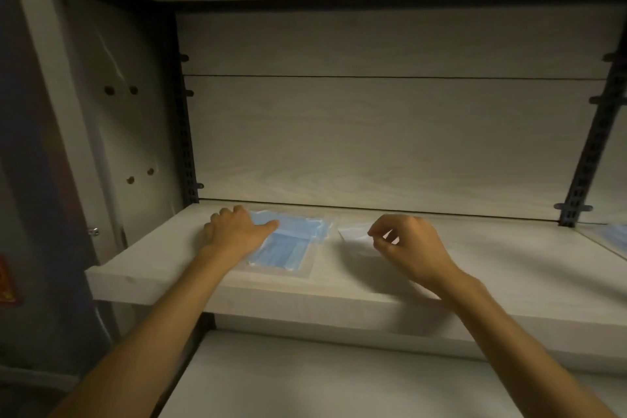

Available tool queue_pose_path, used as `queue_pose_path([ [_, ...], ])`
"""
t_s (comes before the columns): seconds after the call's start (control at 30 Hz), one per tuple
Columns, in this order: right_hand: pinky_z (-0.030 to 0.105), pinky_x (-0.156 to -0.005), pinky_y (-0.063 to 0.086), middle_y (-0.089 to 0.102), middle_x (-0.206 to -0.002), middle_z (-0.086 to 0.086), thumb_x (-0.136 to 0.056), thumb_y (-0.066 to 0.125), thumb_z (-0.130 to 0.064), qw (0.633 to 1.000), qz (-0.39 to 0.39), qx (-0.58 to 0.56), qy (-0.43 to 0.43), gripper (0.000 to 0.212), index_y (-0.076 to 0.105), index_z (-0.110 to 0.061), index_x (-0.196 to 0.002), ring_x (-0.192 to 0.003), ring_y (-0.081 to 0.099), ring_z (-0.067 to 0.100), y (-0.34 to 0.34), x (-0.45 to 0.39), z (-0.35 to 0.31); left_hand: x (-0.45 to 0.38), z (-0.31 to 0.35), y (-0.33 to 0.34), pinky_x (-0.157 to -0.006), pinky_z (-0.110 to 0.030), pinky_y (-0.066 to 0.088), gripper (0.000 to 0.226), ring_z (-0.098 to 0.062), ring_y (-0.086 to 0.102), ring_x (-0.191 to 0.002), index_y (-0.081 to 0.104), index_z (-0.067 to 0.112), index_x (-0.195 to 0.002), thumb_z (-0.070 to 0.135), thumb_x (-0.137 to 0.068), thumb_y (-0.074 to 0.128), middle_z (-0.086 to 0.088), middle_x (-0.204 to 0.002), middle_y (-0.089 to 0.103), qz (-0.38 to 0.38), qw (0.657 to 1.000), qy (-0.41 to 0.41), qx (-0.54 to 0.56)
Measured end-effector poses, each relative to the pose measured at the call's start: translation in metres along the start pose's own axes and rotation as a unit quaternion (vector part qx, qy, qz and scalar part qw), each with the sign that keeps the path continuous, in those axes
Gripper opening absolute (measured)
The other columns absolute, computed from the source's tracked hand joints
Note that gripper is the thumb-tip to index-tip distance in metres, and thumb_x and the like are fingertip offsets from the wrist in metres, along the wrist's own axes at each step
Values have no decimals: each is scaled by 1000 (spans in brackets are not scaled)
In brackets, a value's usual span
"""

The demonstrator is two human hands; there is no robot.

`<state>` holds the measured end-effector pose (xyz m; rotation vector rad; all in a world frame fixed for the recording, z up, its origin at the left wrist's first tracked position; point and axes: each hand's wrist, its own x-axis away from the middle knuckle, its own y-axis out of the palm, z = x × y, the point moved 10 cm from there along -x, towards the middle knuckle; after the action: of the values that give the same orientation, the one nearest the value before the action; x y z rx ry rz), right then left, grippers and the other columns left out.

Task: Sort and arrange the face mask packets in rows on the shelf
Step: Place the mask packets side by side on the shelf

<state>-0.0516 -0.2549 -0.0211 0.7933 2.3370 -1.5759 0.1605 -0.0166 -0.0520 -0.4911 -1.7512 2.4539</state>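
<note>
Blue face mask packets (288,244) in clear wrappers lie overlapped on the left part of the pale wooden shelf (492,254). My left hand (234,231) rests on their left edge, fingers curled and thumb pressing on the top packet. To the right, a white packet (356,236) lies flat on the shelf. My right hand (407,244) hovers over it with thumb and forefinger pinching its right edge. The part of the white packet beneath that hand is hidden.
Another blue packet (615,236) shows at the far right edge, past a black slotted upright (590,153). A second black upright (185,132) stands at the back left. A lower shelf (339,380) lies below, and a board overhead.
</note>
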Motion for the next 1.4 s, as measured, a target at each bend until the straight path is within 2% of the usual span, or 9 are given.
queue_pose_path([
  [0.33,34,-76,56,74,-94,-7,-85,62,-20,998,-9,47,30,16,74,-22,-96,-84,66,18,38,-57,-31,-44,-4,26,-107,-45,35,123,-35,46,-131,14,11,-156,89,-68,51,-16,-148,45,-94,995,5,-31],
  [0.5,40,-76,58,74,-92,-2,-83,60,-20,997,-5,47,69,16,73,-24,-92,-85,67,24,55,-75,-27,-55,-20,25,-94,-39,49,108,-34,52,-122,17,11,-154,45,-69,75,-16,-142,47,-140,985,-30,93],
  [0.67,37,-75,55,72,-93,1,-84,57,-24,995,-22,57,73,15,69,-22,-93,-87,64,26,83,-66,-26,-63,-33,14,-85,-37,51,72,-35,56,-112,24,15,-151,17,-86,56,-18,-132,52,-65,977,-18,204],
  [0.73,34,-76,50,69,-99,1,-87,58,-29,994,-37,91,44,17,69,-23,-99,-95,61,25,91,-64,-30,-64,-40,5,-90,-42,50,60,-36,55,-110,30,11,-145,25,-91,52,-18,-129,54,-8,985,-13,175],
  [0.9,39,-102,39,56,-134,4,-97,47,-49,985,-92,148,3,47,56,-24,-135,-124,48,25,104,-63,-32,-57,-49,26,-94,-38,46,117,-33,53,-122,35,6,-145,81,-61,67,-15,-140,50,-104,993,-33,54],
  [1.07,39,-100,38,62,-123,0,-96,47,-55,983,-83,162,-1,45,58,-27,-130,-119,49,22,103,-65,-27,-62,-46,27,-71,-30,49,73,-20,60,-86,55,13,-92,74,-58,77,-4,-101,62,-127,989,-19,74],
  [1.13,37,-93,41,67,-108,-4,-92,55,-54,986,-66,153,-14,36,65,-29,-117,-112,50,21,101,-66,-31,-64,-48,27,-61,-29,44,68,-20,60,-80,59,12,-92,67,-59,82,-5,-95,64,-121,988,-12,99],
  [1.23,34,-84,43,70,-92,-7,-88,63,-54,990,-36,136,-29,29,71,-29,-98,-104,54,22,95,-68,-35,-70,-50,18,-74,-33,51,61,-26,64,-93,65,15,-110,60,-70,79,-7,-107,68,-57,986,18,153],
  [1.4,42,-107,35,55,-139,5,-85,49,-75,977,-120,164,58,75,49,-25,-141,-130,45,28,108,-66,-13,-69,-57,20,-93,-48,53,44,-34,62,-100,62,10,-115,38,-83,70,-13,-110,64,-86,910,-48,402],
])
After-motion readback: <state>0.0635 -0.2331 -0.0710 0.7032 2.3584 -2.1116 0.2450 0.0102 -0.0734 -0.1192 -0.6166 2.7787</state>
